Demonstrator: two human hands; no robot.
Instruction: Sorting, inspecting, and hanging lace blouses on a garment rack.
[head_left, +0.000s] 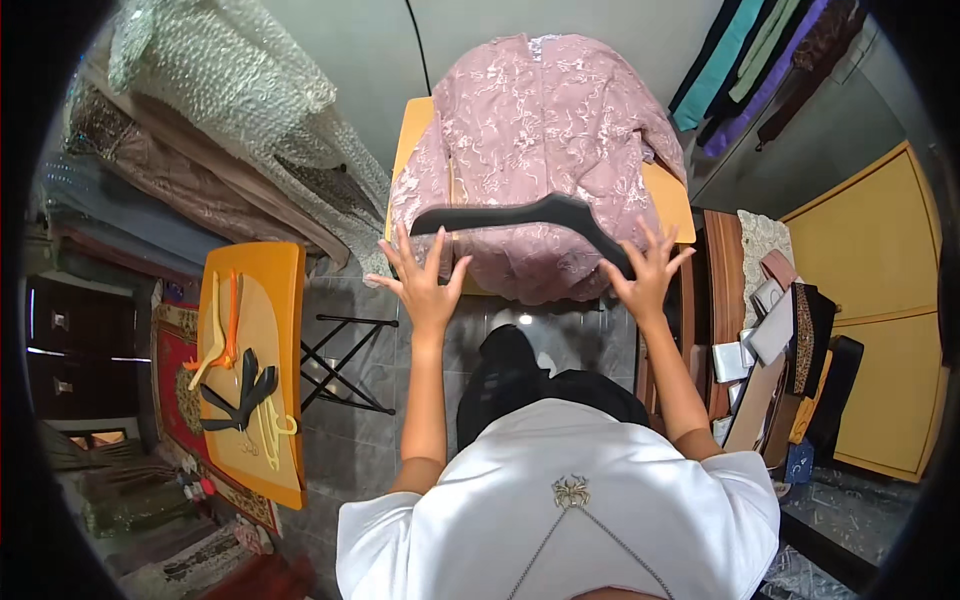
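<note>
A pink garment with shiny floral embroidery (517, 142) lies spread over a small yellow table (673, 206) in front of me. Across its near part rests a black clothes hanger (517, 215), its right arm sloping toward me. My left hand (429, 289) is spread at the hanger's left end, fingers apart and raised. At the opposite end, my right hand (645, 274) is also spread, its thumb near or touching the hanger tip. Neither hand grips anything. Part of the hanger's right tip is hidden behind my right hand.
Left of me, a yellow folding table (294, 375) on black legs (349, 364) holds several hangers (247, 394). Gowns (225, 97) hang at upper left. To the right, a wooden surface (724, 277) bears boxes and clutch-like items (772, 330) beside a yellow cabinet (885, 375). Coloured cloths (750, 67) hang above.
</note>
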